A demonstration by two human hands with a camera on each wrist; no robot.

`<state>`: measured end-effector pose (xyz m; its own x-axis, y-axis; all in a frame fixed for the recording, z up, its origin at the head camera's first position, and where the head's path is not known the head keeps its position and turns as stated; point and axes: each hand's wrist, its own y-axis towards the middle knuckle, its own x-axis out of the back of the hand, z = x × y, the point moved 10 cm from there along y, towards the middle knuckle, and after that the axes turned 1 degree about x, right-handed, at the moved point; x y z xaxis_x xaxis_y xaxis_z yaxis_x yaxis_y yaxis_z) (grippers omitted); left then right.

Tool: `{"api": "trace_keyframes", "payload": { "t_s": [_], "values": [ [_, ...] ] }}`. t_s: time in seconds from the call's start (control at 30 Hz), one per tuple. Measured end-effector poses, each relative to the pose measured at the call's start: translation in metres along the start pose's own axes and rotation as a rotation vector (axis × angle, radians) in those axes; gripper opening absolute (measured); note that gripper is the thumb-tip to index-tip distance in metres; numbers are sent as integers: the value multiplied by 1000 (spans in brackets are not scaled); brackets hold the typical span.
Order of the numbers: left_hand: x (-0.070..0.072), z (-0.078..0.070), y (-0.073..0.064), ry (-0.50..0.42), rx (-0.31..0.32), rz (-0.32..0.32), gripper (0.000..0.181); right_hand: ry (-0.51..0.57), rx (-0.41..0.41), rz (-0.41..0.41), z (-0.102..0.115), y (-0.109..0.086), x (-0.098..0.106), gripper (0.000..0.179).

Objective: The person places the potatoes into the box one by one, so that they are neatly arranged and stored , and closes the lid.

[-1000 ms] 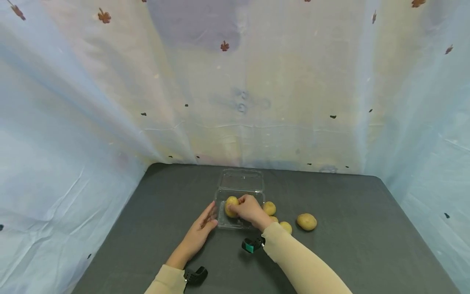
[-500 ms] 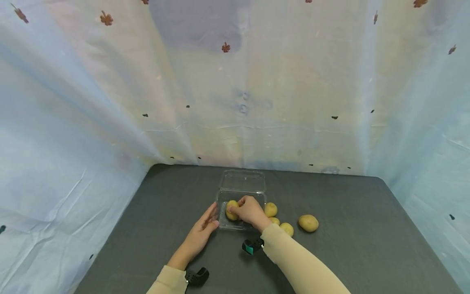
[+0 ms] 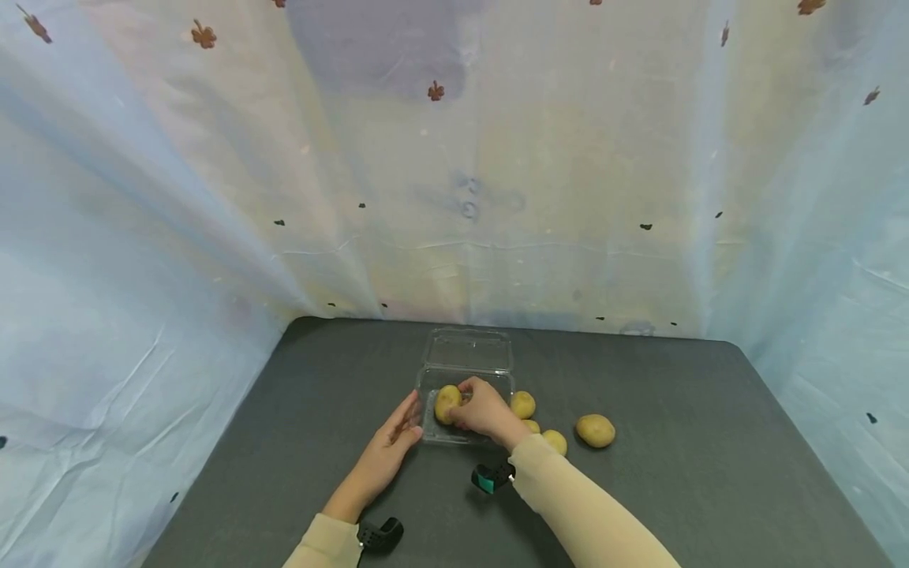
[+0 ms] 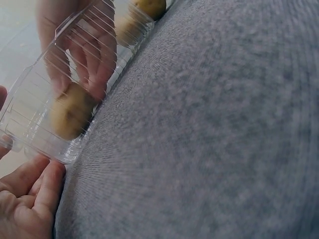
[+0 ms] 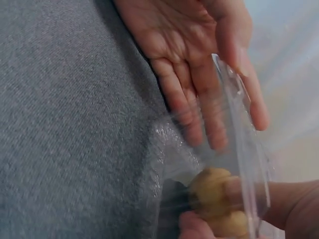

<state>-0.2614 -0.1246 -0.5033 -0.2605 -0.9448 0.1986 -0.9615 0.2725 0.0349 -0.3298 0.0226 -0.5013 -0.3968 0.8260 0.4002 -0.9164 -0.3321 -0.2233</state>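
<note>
A clear plastic clamshell box (image 3: 443,438) lies on the dark table with its lid folded back. Inside its left part is a yellow potato (image 3: 447,403). My right hand (image 3: 486,409) reaches into the box and holds that potato between thumb and fingers, as the left wrist view shows through the wall. A second potato (image 5: 232,224) shows below the first in the right wrist view, partly covered by the hand. My left hand (image 3: 387,446) rests against the box's left side, fingers straight along the outer wall and thumb near the rim.
Right of the box lie several more potatoes: one by its wall (image 3: 522,405), two partly behind my right wrist, and one farther right (image 3: 595,431). The grey-black table (image 3: 675,489) is enclosed by a pale printed curtain (image 3: 568,197) at back and sides.
My right thumb has shifted slightly down and right on the potato, so more of the potato shows. The potato has barely moved. My left hand stays at the box's side.
</note>
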Motion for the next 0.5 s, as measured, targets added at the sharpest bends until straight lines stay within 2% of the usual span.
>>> {"api": "trace_keyframes", "payload": {
  "t_s": [0.1, 0.33, 0.5],
  "values": [
    [-1, 0, 0, -16, 1, 2, 63, -23, 8, -9, 0, 2, -3, 50],
    [-2, 1, 1, -30, -2, 14, 63, -2, 31, -26, 6, 5, -10, 45],
    [-2, 1, 1, -36, -10, 16, 64, -48, 26, -41, 7, 6, -12, 44]
  ]
}}
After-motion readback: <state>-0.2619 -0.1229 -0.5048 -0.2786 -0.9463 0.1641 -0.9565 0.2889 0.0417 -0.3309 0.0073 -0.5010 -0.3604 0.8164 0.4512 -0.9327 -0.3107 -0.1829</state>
